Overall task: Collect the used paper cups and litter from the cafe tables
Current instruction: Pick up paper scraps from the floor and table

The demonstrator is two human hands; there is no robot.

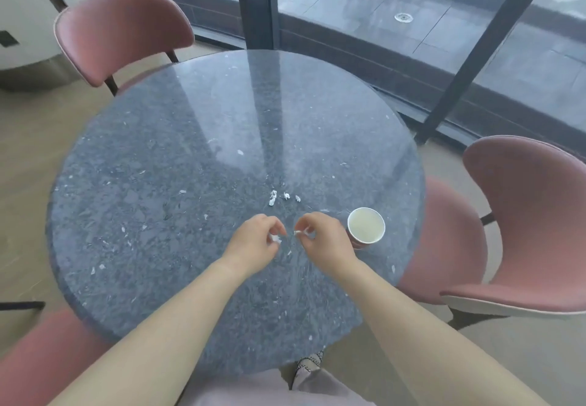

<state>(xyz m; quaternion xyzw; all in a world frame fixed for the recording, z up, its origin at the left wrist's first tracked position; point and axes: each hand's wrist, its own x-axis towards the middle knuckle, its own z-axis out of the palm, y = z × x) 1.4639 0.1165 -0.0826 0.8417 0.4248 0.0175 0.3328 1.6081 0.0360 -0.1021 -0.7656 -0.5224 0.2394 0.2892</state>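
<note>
1. We are looking down on a round grey stone table (158,152), with both bare arms reaching in over its near edge.
2. Our left hand (253,242) is hovering low over the tabletop, a little in from the near edge. Its fingers are curling in, and thumb and fingertips are clamping a crumpled scrap (276,239) of white paper.
3. Our right hand (323,240) is doing the same just beside it, fingers curled and pinching a smaller scrap (298,232). The hands are working close together, probably because the litter is lying in one small patch.
4. Three loose scraps (272,198) are lying just beyond our fingertips, toward the middle of the table, not yet picked up.
5. A paper cup (366,226) is standing upright near the table's right edge, just beside our right hand. Its open mouth is facing up, and we cannot tell whether anything is left inside. We judge it is sitting within easy reach so the scraps can be dropped into it.
6. Pink chairs (120,31) are standing around the table's far-left and right edges.
</note>
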